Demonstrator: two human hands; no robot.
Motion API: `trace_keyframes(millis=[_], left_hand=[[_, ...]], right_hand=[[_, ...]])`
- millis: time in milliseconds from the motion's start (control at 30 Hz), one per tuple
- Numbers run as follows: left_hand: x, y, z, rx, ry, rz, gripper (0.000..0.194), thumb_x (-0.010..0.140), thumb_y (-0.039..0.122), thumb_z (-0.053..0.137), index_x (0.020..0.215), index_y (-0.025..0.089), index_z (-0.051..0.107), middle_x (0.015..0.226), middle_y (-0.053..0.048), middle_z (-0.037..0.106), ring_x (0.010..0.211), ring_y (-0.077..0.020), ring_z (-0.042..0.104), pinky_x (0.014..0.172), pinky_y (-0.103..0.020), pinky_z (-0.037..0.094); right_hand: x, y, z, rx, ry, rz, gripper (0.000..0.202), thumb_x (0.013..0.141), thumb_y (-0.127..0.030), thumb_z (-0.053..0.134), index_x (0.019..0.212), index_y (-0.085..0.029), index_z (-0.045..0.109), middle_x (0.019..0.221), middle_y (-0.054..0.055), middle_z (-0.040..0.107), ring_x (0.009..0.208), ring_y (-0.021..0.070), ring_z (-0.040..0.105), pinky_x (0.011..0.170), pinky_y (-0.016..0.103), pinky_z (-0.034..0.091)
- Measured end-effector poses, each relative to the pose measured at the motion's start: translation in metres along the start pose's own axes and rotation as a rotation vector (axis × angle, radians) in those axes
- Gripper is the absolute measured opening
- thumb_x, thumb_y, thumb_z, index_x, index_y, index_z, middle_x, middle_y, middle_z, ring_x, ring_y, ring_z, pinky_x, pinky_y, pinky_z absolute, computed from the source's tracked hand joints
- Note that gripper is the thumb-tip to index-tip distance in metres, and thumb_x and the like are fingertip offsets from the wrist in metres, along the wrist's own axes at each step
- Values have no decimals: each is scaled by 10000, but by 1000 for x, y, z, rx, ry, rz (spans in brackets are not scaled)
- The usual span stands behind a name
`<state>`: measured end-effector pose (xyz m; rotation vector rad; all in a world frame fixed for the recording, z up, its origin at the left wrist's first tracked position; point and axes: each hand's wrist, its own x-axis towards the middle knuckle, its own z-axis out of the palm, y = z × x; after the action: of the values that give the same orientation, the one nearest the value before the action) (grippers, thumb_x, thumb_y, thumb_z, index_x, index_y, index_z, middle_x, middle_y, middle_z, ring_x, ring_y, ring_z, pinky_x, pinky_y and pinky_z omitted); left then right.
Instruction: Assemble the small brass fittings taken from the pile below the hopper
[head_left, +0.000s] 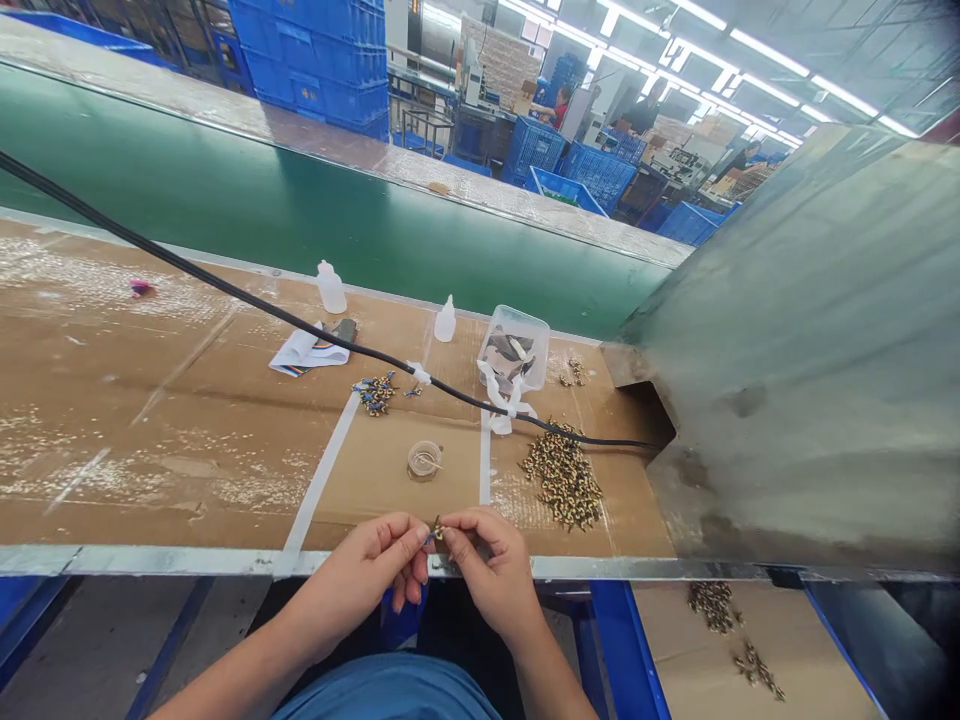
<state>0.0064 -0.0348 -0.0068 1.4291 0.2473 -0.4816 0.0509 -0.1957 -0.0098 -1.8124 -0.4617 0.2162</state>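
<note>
At the table's front edge, my left hand [375,562] and my right hand [495,565] meet fingertip to fingertip. Between them they pinch a small figure-like piece [436,532] in blue, yellow and dark colours; its exact kind is too small to make out. Just beyond lies a small clear cup [424,460] with a thin stick in it. A pile of similar blue and yellow pieces [374,393] sits to the far left of the cup. To the right spreads a larger heap of dark and yellow pieces [562,475].
A black cable [247,296] crosses above the cardboard-covered table. Behind it stand two white bottles [331,288] [445,320], a folded cloth [307,350] and a clear plastic box [516,350]. A metal housing [795,350] rises at right. More pieces [712,606] lie on a lower surface.
</note>
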Motion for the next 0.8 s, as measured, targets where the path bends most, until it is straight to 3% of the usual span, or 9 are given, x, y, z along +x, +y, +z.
trace_keyframes(millis=[100,300,433,533,633,800], left_hand=[[-2,5,-10,114,45,20,406,877,521,375,729,171,516,593,8,579,479,-110,523,456,-218,408],[7,38,-69,714,509,223,330,880,454,381,737,200,536,648,-9,580,642,-180,548,625,-296,396],[36,53,-97,901,645,325,257,890,363,375,792,204,552,721,-26,601,703,-201,553,665,-313,388],[57,57,-106,1023,699,398,252,898,324,366,837,187,569,835,-68,612,835,-229,555,771,-340,411],[70,57,-109,1142,758,449,241,894,332,400,905,166,575,927,-107,588,967,-272,506,882,-395,390],[81,60,-110,1300,772,475,422,842,511,479,1079,165,520,1083,-139,530,1039,-319,458,906,-457,382]], right_hand=[[-3,4,-6,-3,-6,23,146,862,-278,557,886,-212,685,768,18,640,711,131,591,641,229,455],[0,28,-29,-55,178,73,188,856,-347,562,928,-216,676,855,46,652,781,168,613,695,262,488],[4,33,-31,-58,184,86,213,852,-365,560,942,-208,673,854,48,659,762,168,620,685,259,505],[5,32,-30,-100,167,27,190,845,-346,570,907,-210,689,869,52,675,823,179,633,730,256,516],[5,33,-30,-92,175,21,191,843,-341,571,902,-207,693,844,57,680,766,179,641,660,248,532],[6,36,-29,-66,185,1,193,833,-346,581,883,-202,699,823,68,676,738,186,636,571,231,525]])
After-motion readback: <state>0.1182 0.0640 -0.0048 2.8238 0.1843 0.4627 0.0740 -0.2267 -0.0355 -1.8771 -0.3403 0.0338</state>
